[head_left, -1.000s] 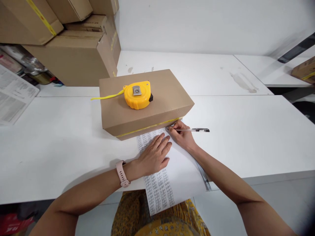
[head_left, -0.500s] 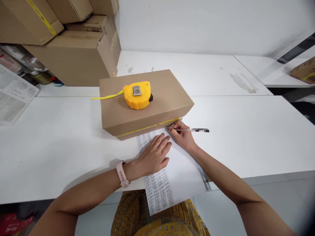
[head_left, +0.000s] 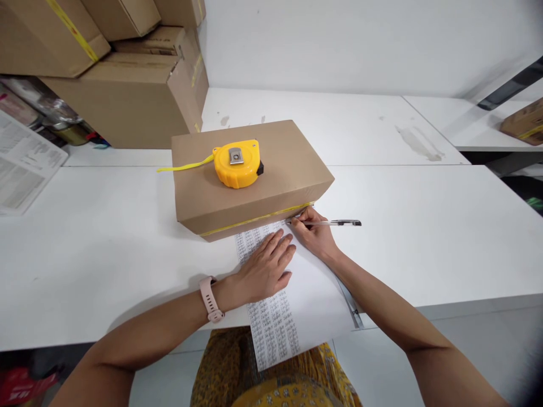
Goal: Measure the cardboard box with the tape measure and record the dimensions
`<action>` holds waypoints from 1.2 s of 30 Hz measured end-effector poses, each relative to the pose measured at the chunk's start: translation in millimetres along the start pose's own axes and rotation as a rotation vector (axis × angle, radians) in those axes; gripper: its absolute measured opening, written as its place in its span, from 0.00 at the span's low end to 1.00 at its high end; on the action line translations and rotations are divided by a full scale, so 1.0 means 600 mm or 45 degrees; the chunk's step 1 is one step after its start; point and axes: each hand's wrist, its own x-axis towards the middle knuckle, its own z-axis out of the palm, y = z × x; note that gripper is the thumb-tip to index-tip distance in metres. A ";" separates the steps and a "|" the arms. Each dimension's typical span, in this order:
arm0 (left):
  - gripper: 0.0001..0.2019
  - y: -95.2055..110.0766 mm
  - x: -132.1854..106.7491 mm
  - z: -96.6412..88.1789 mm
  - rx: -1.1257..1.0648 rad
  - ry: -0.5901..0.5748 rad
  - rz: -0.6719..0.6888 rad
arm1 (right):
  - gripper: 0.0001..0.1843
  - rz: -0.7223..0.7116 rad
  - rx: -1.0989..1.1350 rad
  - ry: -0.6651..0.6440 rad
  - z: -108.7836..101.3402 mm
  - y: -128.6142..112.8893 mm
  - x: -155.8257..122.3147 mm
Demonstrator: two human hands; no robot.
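Observation:
My left hand lies flat, fingers stretched, on a sheet of paper covered with rows of handwriting; a pink watch is on that wrist. My right hand pinches a clear pen with its tip on the paper's top edge, right against the front of a brown cardboard box. On the box lies a yellow tape measure with a short length of tape pulled out to the left.
Larger cardboard boxes are stacked at the back left. Printed papers lie at the far left of the white table. Another box sits at the far right. The paper overhangs the table's near edge above my lap.

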 end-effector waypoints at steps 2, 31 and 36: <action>0.25 0.000 0.000 0.001 -0.006 0.002 -0.004 | 0.15 0.005 -0.006 0.000 0.000 0.000 0.000; 0.26 0.002 0.001 -0.003 0.007 -0.021 -0.006 | 0.13 -0.020 -0.030 0.024 -0.002 0.003 0.001; 0.26 0.002 0.001 -0.004 0.017 -0.027 -0.012 | 0.13 -0.008 -0.011 0.012 -0.002 0.000 0.001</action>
